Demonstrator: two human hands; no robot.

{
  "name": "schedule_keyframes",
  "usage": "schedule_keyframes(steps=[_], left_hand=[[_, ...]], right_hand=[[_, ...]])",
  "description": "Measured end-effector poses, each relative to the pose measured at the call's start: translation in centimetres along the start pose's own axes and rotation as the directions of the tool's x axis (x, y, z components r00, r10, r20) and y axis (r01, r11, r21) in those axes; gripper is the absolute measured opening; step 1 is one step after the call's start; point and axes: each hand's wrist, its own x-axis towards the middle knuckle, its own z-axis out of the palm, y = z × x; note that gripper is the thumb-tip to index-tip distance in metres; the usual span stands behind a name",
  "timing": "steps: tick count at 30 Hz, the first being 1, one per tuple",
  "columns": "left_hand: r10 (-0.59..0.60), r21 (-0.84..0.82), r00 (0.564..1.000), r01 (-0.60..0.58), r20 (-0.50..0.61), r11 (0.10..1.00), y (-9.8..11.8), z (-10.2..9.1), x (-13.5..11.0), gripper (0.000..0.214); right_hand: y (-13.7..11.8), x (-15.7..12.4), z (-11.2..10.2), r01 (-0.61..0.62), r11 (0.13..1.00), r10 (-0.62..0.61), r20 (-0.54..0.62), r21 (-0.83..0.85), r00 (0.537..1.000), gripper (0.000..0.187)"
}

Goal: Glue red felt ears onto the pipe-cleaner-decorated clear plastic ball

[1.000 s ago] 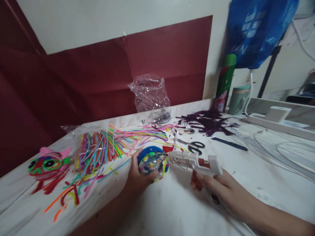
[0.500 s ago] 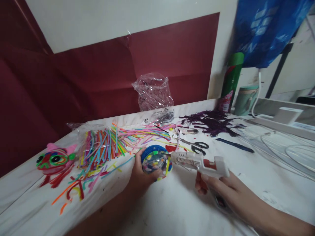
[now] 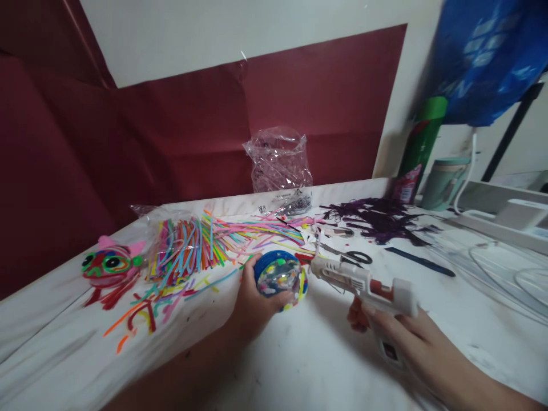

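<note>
My left hand (image 3: 261, 297) is closed around a rounded craft piece (image 3: 280, 275) with a blue rim and a clear, multicoloured face. Thumb and fingers grip it from the left and below. In my right hand (image 3: 394, 334) is a white hot glue gun (image 3: 357, 279), its handle wrapped by my fingers. The nozzle points left toward the craft piece, with a small gap between them. A pair of black-handled scissors (image 3: 357, 258) lies behind the glue gun.
A red fish-like figure (image 3: 109, 265) with big eyes stands at the left. Colourful pipe cleaners (image 3: 184, 245) lie in a clear bag, with cut pieces scattered nearby. Purple strands (image 3: 381, 217), a dark blue strip (image 3: 419, 261), a green can (image 3: 422, 151) and coiled cable (image 3: 505, 268) occupy the right.
The glue gun's nozzle has drawn back right, away from the craft piece. The whole view has shifted, so the surroundings appear further right. Both hands keep their hold.
</note>
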Motion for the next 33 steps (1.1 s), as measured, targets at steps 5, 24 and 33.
schedule_keyframes(steps=[5, 24, 33], left_hand=[[0.015, -0.034, 1.000, -0.015, 0.008, 0.999, -0.8, -0.2, 0.3, 0.088], [-0.064, -0.146, 0.995, 0.075, 0.079, 0.987, -0.2, -0.7, 0.7, 0.083], [-0.086, -0.188, 0.989, 0.107, 0.117, 0.976, -0.3, -0.5, 0.8, 0.083]], right_hand=[[-0.6, 0.2, -0.1, -0.043, 0.999, 0.044, 0.029, -0.029, 0.999, 0.048], [0.4, 0.6, -0.2, -0.178, 0.981, 0.163, 0.165, 0.078, 0.973, 0.049], [-0.2, 0.5, 0.0, -0.172, 0.984, 0.159, 0.192, 0.055, 0.969, 0.051]])
